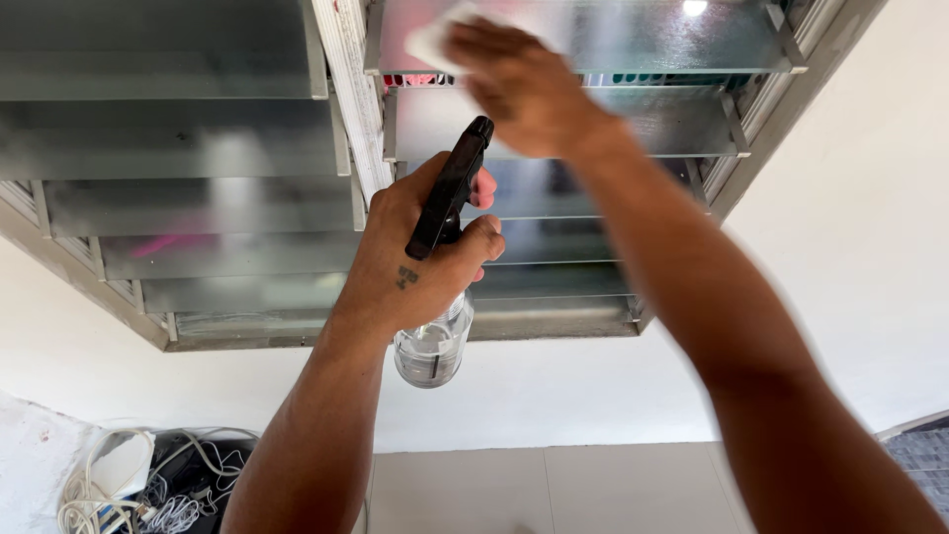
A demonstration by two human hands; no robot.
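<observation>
- Two risks: left hand (415,262), clenched round spray bottle (435,341), could bump glass louvre slat (593,40).
- Right hand (519,84), pressing white cloth (435,38) flat, might slip off slat edge.

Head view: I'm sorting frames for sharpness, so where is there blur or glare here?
Head view: the right hand and its white cloth are smeared by motion blur; the left hand and spray bottle are sharper; a bright glare spot sits on the top glass louvre; the frame is tilted, and the lower slats show soft reflections.
</observation>
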